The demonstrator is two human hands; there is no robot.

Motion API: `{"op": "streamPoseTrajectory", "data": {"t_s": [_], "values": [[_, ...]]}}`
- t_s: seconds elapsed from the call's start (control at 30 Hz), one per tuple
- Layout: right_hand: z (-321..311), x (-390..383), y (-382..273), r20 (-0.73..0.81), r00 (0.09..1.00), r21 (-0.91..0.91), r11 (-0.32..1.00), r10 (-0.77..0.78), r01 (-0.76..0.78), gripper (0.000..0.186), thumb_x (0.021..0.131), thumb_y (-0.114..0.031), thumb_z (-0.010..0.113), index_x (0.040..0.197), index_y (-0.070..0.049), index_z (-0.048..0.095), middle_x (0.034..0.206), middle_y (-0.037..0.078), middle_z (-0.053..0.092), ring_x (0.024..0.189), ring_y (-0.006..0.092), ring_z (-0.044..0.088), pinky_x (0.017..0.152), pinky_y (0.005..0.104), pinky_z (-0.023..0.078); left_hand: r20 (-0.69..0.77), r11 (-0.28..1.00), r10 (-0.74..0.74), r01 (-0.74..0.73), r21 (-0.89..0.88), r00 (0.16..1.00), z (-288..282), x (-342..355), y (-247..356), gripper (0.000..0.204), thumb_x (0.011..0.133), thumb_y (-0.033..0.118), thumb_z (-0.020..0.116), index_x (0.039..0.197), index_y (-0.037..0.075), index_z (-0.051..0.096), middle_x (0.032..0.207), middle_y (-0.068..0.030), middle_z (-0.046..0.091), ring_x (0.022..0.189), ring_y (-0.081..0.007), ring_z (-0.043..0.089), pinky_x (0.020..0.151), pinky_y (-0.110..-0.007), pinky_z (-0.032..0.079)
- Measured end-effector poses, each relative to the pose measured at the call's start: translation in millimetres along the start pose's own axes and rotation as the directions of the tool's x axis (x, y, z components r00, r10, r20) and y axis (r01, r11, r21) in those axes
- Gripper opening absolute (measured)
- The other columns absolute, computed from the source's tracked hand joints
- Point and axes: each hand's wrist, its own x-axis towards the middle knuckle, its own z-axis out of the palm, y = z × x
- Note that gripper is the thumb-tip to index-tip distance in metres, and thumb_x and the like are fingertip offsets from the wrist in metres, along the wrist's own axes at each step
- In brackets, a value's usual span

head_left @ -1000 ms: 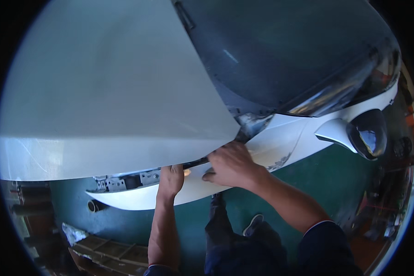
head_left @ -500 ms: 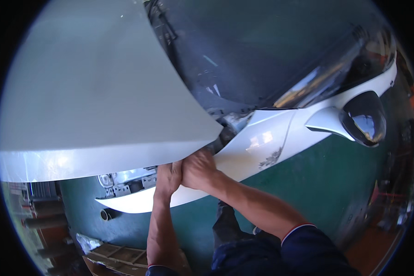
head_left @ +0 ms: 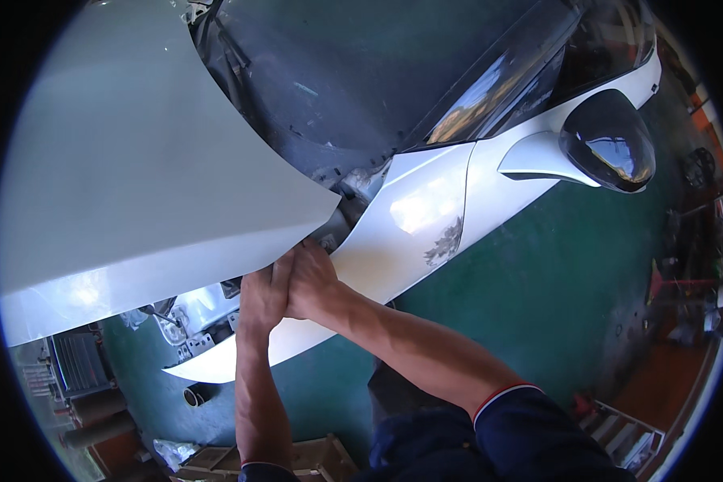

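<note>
My left hand (head_left: 261, 299) is closed at the lower edge of the white hood (head_left: 153, 161), its fingertips hidden underneath. My right hand (head_left: 305, 277) lies against the left one, fingers bent into the gap at that edge; what they hold is hidden. Below the hood, silvery headlamp housing and brackets (head_left: 205, 309) show behind the white fender (head_left: 402, 209), which has a scuffed grey patch (head_left: 443, 241). A dark windscreen (head_left: 329, 80) spans the top. The side mirror (head_left: 606, 140), with a dark cap, juts out at the right.
The green floor (head_left: 530, 273) shows below the car. A short dark pipe (head_left: 197, 394) and a wooden crate (head_left: 313, 458) lie near my feet. Rolls (head_left: 96, 418) stand at the left rim; assorted clutter and a red metal frame (head_left: 671, 281) line the right.
My right hand has moved left against my left hand, and both are now higher along the hood's edge. The view has shifted, showing more of the car's side and mirror.
</note>
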Motion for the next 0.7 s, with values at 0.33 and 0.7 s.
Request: {"op": "streamPoseTrajectory", "data": {"t_s": [0.33, 0.7], "values": [[-10, 10, -5, 0.145, 0.987, -0.022, 0.997, 0.07, -0.068, 0.056, 0.076, -0.044, 0.082, 0.123, -0.015, 0.071, 0.123, 0.01, 0.073, 0.119, 0.0286, 0.067, 0.103, 0.0418, 0.049, 0.082, 0.985, 0.117, -0.106, -0.135, 0.99, -5, 9, -3, 0.05, 0.111, 0.035, 0.053, 0.135, -0.007, 0.063, 0.136, -0.0307, 0.065, 0.125, -0.0434, 0.062, 0.112, -0.046, 0.042], [-6, 5, -5, 0.129, 0.99, -0.019, 0.998, 0.059, -0.057, 0.05, 0.076, -0.038, 0.081, 0.118, -0.011, 0.073, 0.12, 0.012, 0.075, 0.12, 0.0284, 0.068, 0.104, 0.0413, 0.049, 0.028, 0.991, 0.004, 0.0, -0.13, 1.0, 6, 11, -3, 0.061, 0.107, 0.044, 0.056, 0.136, -0.009, 0.064, 0.134, -0.0305, 0.067, 0.128, -0.0397, 0.062, 0.114, -0.043, 0.041]]}}
